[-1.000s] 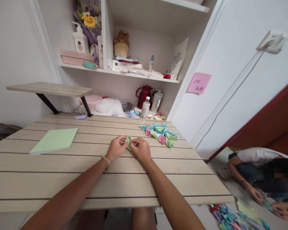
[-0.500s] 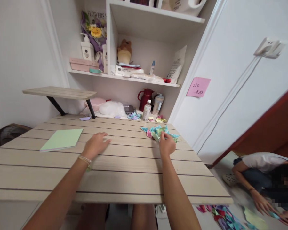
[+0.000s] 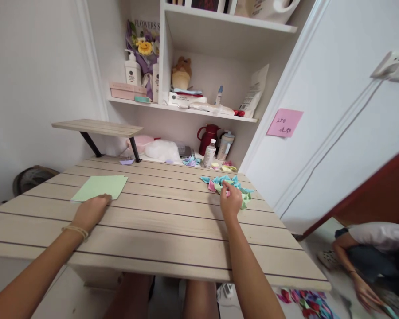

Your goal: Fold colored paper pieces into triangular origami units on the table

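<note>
My left hand [image 3: 92, 212] is at the near edge of a stack of light green square paper [image 3: 101, 185], its fingers closed together at the edge and partly hidden by the back of the hand. The stack lies flat on the desk, one sheet slightly offset at the far right corner. My right hand [image 3: 231, 199] hovers at a pile of folded paper pieces [image 3: 241, 182] in blue, green and pink. Its thumb and forefinger are slightly apart, with no piece visibly gripped. A green folded piece [image 3: 246, 200] lies just right of that hand.
A raised wooden shelf [image 3: 98, 127] stands at the desk's back left. Behind the desk are a clear bottle [image 3: 209, 154], a red jug [image 3: 208, 138] and more folded paper [image 3: 191, 161]. On the floor at right, a person crouches beside many folded pieces [image 3: 307, 301].
My left hand has moved left from the bare desk to the green paper stack. My right hand has let go of a green folded piece at the pile. The view has shifted slightly left.
</note>
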`<state>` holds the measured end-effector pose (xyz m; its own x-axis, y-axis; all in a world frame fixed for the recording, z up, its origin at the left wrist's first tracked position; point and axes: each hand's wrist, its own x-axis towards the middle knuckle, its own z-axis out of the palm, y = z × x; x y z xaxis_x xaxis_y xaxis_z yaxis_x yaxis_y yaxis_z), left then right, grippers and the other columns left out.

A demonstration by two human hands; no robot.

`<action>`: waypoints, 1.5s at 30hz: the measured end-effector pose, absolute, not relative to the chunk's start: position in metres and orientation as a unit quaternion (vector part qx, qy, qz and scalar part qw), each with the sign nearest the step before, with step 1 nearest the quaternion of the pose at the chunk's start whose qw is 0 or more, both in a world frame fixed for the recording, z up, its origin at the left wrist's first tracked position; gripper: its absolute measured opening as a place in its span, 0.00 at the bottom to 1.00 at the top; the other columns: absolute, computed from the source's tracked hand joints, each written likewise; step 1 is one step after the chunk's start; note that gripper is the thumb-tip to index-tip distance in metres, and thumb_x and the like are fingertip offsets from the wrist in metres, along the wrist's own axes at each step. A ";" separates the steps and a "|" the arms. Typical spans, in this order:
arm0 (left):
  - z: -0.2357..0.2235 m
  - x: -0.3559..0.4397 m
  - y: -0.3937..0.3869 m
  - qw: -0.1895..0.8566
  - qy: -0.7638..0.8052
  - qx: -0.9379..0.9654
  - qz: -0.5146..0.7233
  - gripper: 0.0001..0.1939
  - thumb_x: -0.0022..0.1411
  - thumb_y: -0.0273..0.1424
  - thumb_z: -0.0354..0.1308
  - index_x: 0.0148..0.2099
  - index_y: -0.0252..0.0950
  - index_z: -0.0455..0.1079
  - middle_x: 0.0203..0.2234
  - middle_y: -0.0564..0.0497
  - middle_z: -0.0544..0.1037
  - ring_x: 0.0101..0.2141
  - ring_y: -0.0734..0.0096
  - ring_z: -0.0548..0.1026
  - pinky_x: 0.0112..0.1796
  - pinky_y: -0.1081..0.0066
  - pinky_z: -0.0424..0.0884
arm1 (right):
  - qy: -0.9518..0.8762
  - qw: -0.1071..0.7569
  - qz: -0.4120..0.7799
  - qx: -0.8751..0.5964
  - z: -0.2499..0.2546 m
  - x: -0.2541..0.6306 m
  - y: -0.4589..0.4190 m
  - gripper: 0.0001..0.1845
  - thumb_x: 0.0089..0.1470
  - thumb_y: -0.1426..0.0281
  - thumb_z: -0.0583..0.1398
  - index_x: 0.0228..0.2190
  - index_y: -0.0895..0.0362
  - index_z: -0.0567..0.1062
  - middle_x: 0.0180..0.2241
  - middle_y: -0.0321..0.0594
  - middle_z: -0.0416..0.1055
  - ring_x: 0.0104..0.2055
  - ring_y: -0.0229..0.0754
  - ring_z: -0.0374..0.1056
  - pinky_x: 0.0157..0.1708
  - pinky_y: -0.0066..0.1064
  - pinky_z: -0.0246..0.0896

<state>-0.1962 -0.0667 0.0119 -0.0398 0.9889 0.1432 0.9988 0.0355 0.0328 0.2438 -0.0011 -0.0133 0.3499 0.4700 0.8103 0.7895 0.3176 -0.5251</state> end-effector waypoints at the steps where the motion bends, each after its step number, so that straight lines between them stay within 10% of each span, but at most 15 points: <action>1: 0.012 -0.196 -0.068 0.060 -0.715 -0.695 -0.043 0.15 0.58 0.25 0.39 0.39 0.32 0.67 0.33 0.38 0.73 0.35 0.53 0.72 0.34 0.59 0.64 | -0.583 0.578 -0.133 -0.555 -0.013 0.238 -0.003 0.16 0.53 0.67 0.51 0.37 0.58 0.74 0.33 0.45 0.73 0.36 0.45 0.64 0.40 0.39 0.56; 8: 0.016 -0.186 -0.077 0.195 -0.676 -0.701 -0.120 0.14 0.60 0.31 0.44 0.40 0.35 0.69 0.33 0.44 0.76 0.34 0.59 0.73 0.31 0.66 0.65 | -0.686 0.524 -0.013 -0.504 -0.015 0.203 -0.014 0.17 0.51 0.68 0.53 0.42 0.56 0.72 0.29 0.42 0.72 0.30 0.42 0.64 0.36 0.35 0.59; 15: 0.032 -0.092 -0.064 0.160 -0.444 -0.825 -0.311 0.11 0.60 0.33 0.48 0.38 0.37 0.71 0.34 0.48 0.76 0.37 0.67 0.71 0.39 0.69 0.64 | -0.753 0.422 0.336 -0.377 -0.014 0.183 -0.027 0.51 0.41 0.64 0.63 0.59 0.53 0.40 0.34 0.41 0.74 0.23 0.35 0.65 0.27 0.28 0.62; 19: 0.034 -0.028 -0.050 0.135 -0.320 -0.889 -0.298 0.10 0.60 0.29 0.48 0.38 0.36 0.71 0.30 0.47 0.75 0.36 0.67 0.69 0.38 0.68 0.63 | -0.738 0.430 0.365 -0.371 -0.014 0.188 -0.023 0.45 0.36 0.63 0.66 0.55 0.53 0.56 0.35 0.42 0.73 0.24 0.36 0.66 0.26 0.28 0.61; 22: 0.031 -0.003 -0.039 0.056 -0.278 -0.906 -0.313 0.09 0.60 0.31 0.50 0.36 0.37 0.72 0.30 0.48 0.75 0.36 0.67 0.69 0.40 0.67 0.62 | -0.735 0.432 0.335 -0.402 -0.013 0.196 -0.017 0.24 0.36 0.61 0.65 0.39 0.57 0.74 0.29 0.39 0.73 0.25 0.37 0.66 0.26 0.28 0.60; 27: 0.021 -0.004 -0.023 -0.178 -0.325 -0.844 -0.387 0.10 0.52 0.37 0.58 0.35 0.38 0.73 0.32 0.48 0.76 0.38 0.65 0.70 0.42 0.66 0.62 | -0.685 0.462 0.358 -0.436 -0.009 0.207 -0.014 0.15 0.36 0.60 0.65 0.24 0.60 0.75 0.24 0.38 0.72 0.27 0.40 0.66 0.27 0.29 0.61; 36: 0.009 -0.019 -0.016 -0.624 -0.339 -0.604 -0.362 0.32 0.52 0.41 0.57 0.57 0.38 0.56 0.52 0.40 0.65 0.49 0.60 0.67 0.46 0.62 0.62 | -0.585 0.462 0.574 -0.340 -0.005 0.204 -0.020 0.19 0.38 0.62 0.65 0.33 0.58 0.71 0.27 0.39 0.71 0.28 0.40 0.67 0.26 0.29 0.63; 45: -0.006 -0.003 -0.022 -0.622 -0.412 -0.560 -0.360 0.43 0.40 0.34 0.67 0.58 0.38 0.53 0.43 0.41 0.71 0.34 0.67 0.74 0.31 0.72 0.69 | -0.631 0.427 0.484 -0.430 -0.012 0.202 -0.015 0.29 0.38 0.61 0.65 0.43 0.55 0.64 0.24 0.35 0.70 0.23 0.38 0.66 0.21 0.28 0.61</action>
